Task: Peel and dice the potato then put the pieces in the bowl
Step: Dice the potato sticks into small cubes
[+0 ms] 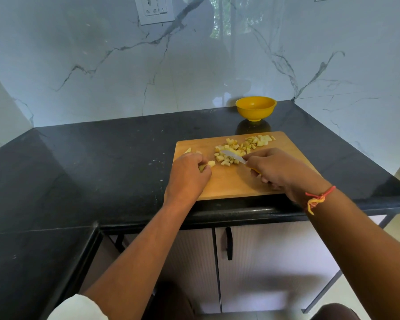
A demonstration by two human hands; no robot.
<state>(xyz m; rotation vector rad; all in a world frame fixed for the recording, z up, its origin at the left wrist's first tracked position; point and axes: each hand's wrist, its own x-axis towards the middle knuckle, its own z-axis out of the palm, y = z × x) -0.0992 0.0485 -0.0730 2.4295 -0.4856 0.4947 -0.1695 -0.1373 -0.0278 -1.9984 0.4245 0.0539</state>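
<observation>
Both hands worked over the wooden cutting board (229,183). The left hand (187,174) pinched a potato chunk (208,164) in curled fingers, its cut end poking out rightward. The right hand (277,169) gripped a yellow-handled knife (233,156), blade pointing left across the diced potato pieces (231,148) toward that chunk, just short of it. The next cut looked like a short reach leftward. The yellow bowl (255,107) stood on the black table (102,158) beyond the board's far edge, nearer the right hand. No brand or writing was readable.
</observation>
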